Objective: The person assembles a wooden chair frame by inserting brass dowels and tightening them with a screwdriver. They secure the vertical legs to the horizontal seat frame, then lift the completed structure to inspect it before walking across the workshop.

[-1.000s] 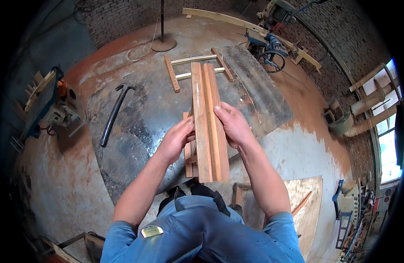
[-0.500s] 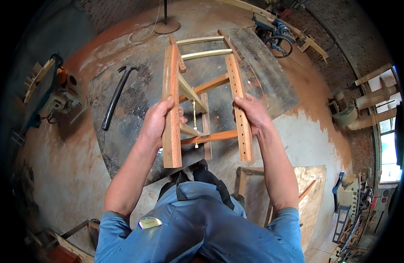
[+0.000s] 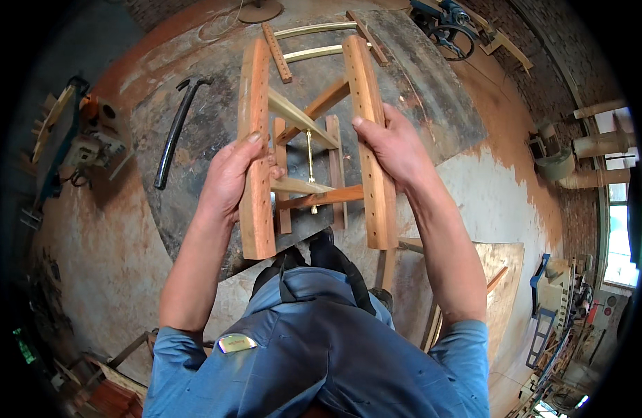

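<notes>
A wooden folding stool frame [image 3: 312, 117] with crossed legs hangs in front of me, its two top rails drilled with rows of small holes. A thin brass-coloured rod [image 3: 310, 164] runs down at its crossing. My left hand [image 3: 227, 174] is closed round the left rail [image 3: 257, 209], thumb on top and fingertips showing on the inner side. On the other side, my right hand [image 3: 399, 150] grips the right rail [image 3: 372, 153], its thumb over the upper face and its fingers mostly hidden. The frame's lower rails show between the top ones, above the worktable.
On the dark, stained worktable [image 3: 432, 104], a black claw hammer [image 3: 176, 132] lies to the left. Farther back are drilled wooden strips joined by two pale curved slats [image 3: 317, 51]. Machines [image 3: 91, 150] stand left and far right; a plywood board [image 3: 498, 279] is near my right elbow.
The stool frame has tilted and come up closer, shifting slightly left with both hands still on it. More of its lower rails now shows. My view of the table has shifted a little.
</notes>
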Available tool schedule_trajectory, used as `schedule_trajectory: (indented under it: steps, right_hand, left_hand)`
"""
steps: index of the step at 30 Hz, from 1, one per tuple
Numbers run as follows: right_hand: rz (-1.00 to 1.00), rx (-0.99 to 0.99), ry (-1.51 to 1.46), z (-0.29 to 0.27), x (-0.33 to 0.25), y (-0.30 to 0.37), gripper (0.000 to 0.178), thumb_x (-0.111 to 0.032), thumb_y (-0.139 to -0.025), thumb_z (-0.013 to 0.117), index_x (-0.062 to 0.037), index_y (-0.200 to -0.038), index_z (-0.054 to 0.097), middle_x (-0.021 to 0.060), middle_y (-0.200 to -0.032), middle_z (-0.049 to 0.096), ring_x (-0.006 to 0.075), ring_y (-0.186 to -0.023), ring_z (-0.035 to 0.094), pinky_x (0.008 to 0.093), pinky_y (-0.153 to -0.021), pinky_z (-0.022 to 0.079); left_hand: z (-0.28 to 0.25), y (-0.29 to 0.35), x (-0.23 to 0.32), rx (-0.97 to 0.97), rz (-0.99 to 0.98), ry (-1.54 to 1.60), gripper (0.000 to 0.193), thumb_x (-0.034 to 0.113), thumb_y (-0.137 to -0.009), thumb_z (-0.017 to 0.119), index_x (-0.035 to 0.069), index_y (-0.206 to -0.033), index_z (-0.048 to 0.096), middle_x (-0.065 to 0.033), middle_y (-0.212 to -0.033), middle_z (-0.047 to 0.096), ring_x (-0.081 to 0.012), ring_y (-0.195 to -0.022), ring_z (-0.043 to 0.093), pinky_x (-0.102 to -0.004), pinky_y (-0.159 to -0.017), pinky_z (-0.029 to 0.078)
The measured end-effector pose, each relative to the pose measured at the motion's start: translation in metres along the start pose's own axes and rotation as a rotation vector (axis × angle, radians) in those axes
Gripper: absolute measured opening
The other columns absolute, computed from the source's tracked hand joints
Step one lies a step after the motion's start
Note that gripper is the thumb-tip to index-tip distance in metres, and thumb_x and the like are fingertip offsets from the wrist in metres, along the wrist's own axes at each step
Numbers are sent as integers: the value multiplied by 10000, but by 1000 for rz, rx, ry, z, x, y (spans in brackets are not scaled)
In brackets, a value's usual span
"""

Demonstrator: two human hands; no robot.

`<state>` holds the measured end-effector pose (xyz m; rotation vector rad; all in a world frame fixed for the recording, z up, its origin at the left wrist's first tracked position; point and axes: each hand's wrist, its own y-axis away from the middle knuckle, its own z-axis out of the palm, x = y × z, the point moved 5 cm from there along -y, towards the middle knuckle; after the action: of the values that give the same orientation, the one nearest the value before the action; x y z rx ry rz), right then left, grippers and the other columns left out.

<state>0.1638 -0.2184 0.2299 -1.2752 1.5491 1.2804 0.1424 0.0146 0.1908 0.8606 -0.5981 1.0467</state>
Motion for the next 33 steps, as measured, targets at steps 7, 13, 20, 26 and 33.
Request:
schedule_trajectory:
  steps: [7, 13, 20, 26, 33]
  right_hand:
    - [92, 49, -79, -30, 21, 8, 400, -178, -886, 598, 42, -1208, 510, 116, -972, 643, 147, -826, 614, 296, -731, 509]
    - [62, 43, -134, -26, 22, 9, 298, -208, -908, 585, 2, -1117, 550, 0, -822, 555, 69, -729, 496, 236, -644, 429]
    - [82, 33, -118, -29, 38, 1, 381, -189, -906, 578, 42, -1202, 510, 99, -962, 637, 132, -819, 598, 283, -731, 496]
    - [-1, 45, -155, -18, 16, 8, 255, -234, -918, 582, -14, -1043, 548, 5, -817, 553, 75, -716, 493, 239, -648, 423]
    - [-19, 43, -175, -19, 25, 4, 234, -236, -921, 575, -25, -1018, 548, 5, -805, 547, 80, -701, 492, 245, -632, 424]
  left_hand:
    - [13, -6, -14, 40, -59, -59, 225, 215, -951, 487, -6, -973, 520, -93, -780, 561, -190, -659, 586, -334, -672, 514]
    - [20, -7, -13, 29, -52, -67, 231, 227, -947, 490, 1, -978, 520, -93, -786, 566, -193, -643, 582, -356, -704, 517]
    - [-2, -3, -16, 116, -69, -6, 238, 222, -942, 491, -8, -992, 525, -90, -783, 568, -197, -639, 583, -368, -720, 516]
    - [26, -5, -10, 54, -45, -62, 221, 211, -942, 492, -8, -950, 521, -102, -774, 566, -199, -653, 594, -314, -640, 503]
    - [18, -6, -10, 63, -63, -23, 232, 228, -938, 514, -1, -969, 525, -98, -775, 580, -196, -650, 601, -319, -609, 509]
